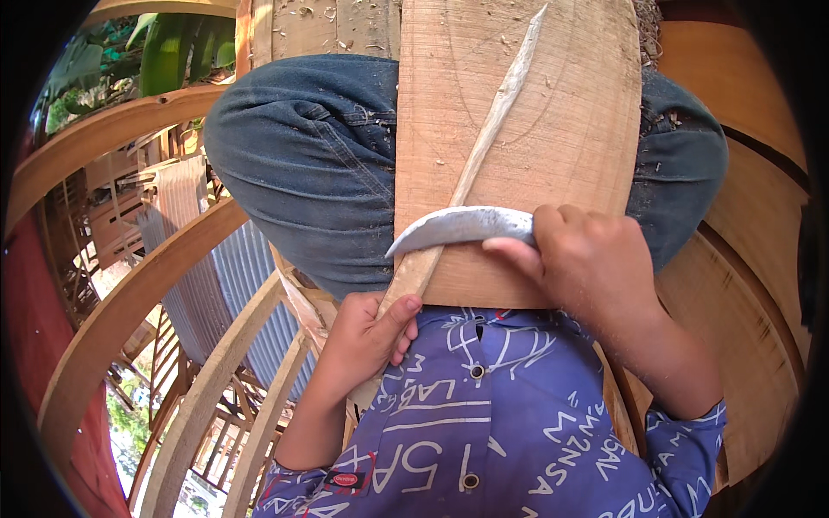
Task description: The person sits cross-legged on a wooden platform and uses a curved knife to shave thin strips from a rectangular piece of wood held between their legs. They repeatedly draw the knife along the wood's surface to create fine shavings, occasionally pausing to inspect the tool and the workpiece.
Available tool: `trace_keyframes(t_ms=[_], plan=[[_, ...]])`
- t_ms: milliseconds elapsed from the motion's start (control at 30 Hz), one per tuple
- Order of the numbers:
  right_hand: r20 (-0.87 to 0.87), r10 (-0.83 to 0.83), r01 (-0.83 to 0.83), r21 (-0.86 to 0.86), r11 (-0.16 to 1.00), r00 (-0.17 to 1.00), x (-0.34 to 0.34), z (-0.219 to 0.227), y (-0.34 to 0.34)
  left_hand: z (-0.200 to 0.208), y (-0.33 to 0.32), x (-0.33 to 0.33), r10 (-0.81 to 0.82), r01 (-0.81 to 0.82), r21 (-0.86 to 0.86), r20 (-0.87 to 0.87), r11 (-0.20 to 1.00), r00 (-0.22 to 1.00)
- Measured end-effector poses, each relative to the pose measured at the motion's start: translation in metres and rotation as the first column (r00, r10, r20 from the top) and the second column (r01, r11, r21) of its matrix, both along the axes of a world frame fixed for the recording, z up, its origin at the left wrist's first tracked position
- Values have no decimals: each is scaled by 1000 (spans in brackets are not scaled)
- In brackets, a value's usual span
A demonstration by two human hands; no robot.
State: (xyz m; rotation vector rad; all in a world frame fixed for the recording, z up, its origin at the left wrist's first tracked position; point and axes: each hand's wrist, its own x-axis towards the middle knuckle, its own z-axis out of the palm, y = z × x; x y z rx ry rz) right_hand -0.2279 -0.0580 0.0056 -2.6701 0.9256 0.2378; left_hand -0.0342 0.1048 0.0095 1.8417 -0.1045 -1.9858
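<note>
A long wooden stick (pixel 484 145), pale and shaved toward its far tip, lies slantwise over a broad wooden board (pixel 587 129) on my lap. My left hand (pixel 373 338) is closed round the stick's thick near end, at the board's front left corner. In my right hand (pixel 591 259) is a curved knife (pixel 466 224), its handle hidden by my fingers. The grey blade crosses the stick just beyond my left hand and points left. My right thumb stretches along the blade's near side. A faint curved line is drawn on the board.
My jeans-covered legs (pixel 302 173) are folded on both sides of the board. Wood shavings lie on the planks (pixel 345 30) ahead. Curved wooden rails (pixel 129 293) stand at the left, with corrugated metal sheets (pixel 263 293) below. Wooden planks (pixel 734 337) line the right.
</note>
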Motion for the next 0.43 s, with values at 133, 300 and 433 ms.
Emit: trace_keyframes(t_ms=[133,300,433], plan=[[-45,-376,365,-159,917,925,-21,-2,-56,2,3,-2,0,0,-3,1,1000,1000],[97,-558,532,205,821,824,-44,0,-65,14,-6,2,-235,247,-108,109,963,966],[214,-632,527,391,755,745,-43,-36,-49,15,-20,13,-516,536,-99,173,839,839]])
